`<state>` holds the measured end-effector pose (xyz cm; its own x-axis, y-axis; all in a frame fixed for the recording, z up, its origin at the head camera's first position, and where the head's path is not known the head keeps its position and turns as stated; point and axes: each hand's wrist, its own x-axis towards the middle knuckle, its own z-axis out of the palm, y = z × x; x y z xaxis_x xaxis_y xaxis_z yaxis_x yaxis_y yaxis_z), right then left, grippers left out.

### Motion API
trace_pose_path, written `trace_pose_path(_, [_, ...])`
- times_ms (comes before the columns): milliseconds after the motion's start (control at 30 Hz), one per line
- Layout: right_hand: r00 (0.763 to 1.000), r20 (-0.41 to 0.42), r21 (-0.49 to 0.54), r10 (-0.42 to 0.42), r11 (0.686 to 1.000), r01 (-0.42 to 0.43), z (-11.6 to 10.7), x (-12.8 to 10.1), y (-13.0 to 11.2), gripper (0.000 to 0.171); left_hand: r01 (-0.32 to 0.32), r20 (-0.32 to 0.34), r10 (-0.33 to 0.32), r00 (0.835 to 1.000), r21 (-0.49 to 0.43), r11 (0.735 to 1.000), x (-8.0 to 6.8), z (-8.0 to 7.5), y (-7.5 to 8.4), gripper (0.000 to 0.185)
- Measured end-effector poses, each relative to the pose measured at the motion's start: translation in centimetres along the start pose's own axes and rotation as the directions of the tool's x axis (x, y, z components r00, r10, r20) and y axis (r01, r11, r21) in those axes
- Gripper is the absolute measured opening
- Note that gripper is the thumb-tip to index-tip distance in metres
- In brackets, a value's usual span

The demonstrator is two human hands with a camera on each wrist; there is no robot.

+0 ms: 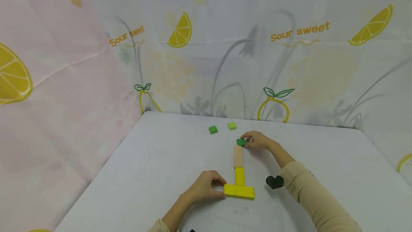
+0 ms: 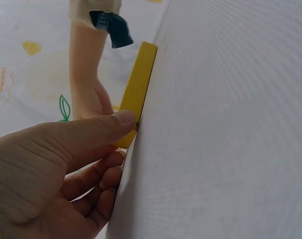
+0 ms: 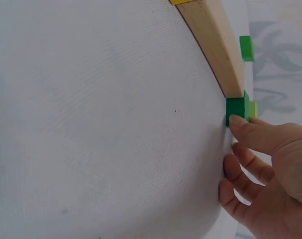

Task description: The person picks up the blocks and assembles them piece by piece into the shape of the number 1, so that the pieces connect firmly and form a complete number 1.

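My left hand (image 1: 206,187) pinches the left end of a long yellow block (image 1: 239,192) lying crosswise on the white table. From the middle of that block, a second yellow block (image 1: 239,176) and a plain wooden block (image 1: 238,156) run away from me in a line. At the far end of the wood, my right hand (image 1: 257,140) holds a small dark green block (image 1: 240,142) between thumb and fingers. In the right wrist view, this green block (image 3: 235,110) meets the end of the wooden block (image 3: 218,50). The left thumb lies over the yellow block (image 2: 138,84).
Behind the line, another green block (image 1: 213,130) and a light green block (image 1: 232,126) sit apart on the table (image 1: 154,153). A lemon-printed cloth (image 1: 206,74) rises along the table's back and sides. A dark heart-shaped piece (image 1: 274,182) is at the right wrist.
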<state>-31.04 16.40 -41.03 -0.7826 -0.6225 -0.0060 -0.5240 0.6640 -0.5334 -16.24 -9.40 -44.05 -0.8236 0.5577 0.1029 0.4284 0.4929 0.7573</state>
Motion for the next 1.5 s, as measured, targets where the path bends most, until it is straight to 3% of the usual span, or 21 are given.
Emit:
trace_pose_path(200, [1.000, 0.010, -0.005, 0.002, 1.000, -0.002, 0.0, 0.0, 0.1, 0.036, -0.012, -0.005, 0.012, 1.000, -0.005, 1.000, 0.0, 0.1, -0.1, 0.031])
trace_pose_path(467, [0.989, 0.121, 0.004, 0.086, 0.996, -0.087, -1.3, 0.5, -0.1, 0.055, 0.004, 0.001, -0.004, 1.000, -0.005, 1.000, 0.0, 0.0, -0.2, 0.031])
trace_pose_path(767, [0.994, -0.066, 0.043, 0.084, 0.996, -0.081, -1.4, 2.8, 0.1, 0.036, 0.014, 0.007, -0.014, 1.000, -0.023, 1.000, 0.0, -0.3, -0.1, 0.031])
trace_pose_path(1000, [0.986, -0.151, 0.089, 0.074, 0.994, -0.061, -0.6, 3.8, 0.4, 0.037, 0.007, 0.007, -0.007, 1.000, -0.035, 0.999, 0.0, -0.1, 0.0, 0.032])
trace_pose_path(1133, [0.984, -0.163, 0.115, 0.073, 0.992, -0.055, 0.0, 4.5, 0.7, 0.041, 0.008, 0.003, -0.008, 1.000, -0.040, 0.999, -0.1, 0.0, 0.0, 0.031])
trace_pose_path(1500, [0.977, -0.146, 0.113, 0.154, 0.984, -0.138, 0.7, 6.0, 0.3, 0.046, 0.005, -0.004, -0.005, 1.000, -0.032, 0.999, -0.1, 0.0, 0.0, 0.032])
